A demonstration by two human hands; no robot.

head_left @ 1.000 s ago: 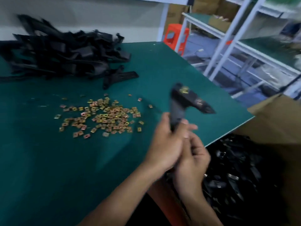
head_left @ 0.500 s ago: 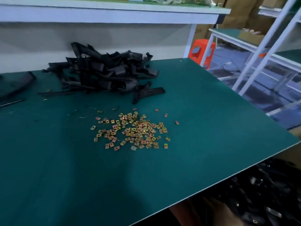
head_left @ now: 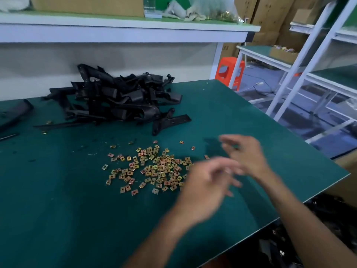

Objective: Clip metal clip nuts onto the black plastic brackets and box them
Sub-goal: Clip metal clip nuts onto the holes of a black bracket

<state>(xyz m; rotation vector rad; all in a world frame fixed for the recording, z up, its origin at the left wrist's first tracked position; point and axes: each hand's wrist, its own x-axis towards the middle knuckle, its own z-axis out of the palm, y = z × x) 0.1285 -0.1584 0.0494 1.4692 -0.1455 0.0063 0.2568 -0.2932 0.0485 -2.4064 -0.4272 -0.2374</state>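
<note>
Above green table (head_left: 58,209): both hands, left (head_left: 206,186) and right (head_left: 245,151), blurred, fingers spread, empty, beside scattered clip nuts (head_left: 152,169); bracket pile (head_left: 119,99) behind.

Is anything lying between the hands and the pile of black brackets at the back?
Only the scattered brass-coloured metal clip nuts, flat on the green table, lie between the left hand, the right hand and the black plastic brackets; nothing tall.

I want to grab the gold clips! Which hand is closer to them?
Left. The left hand overlaps the clips' right edge; the right hand is farther right, beyond the pile.
</note>
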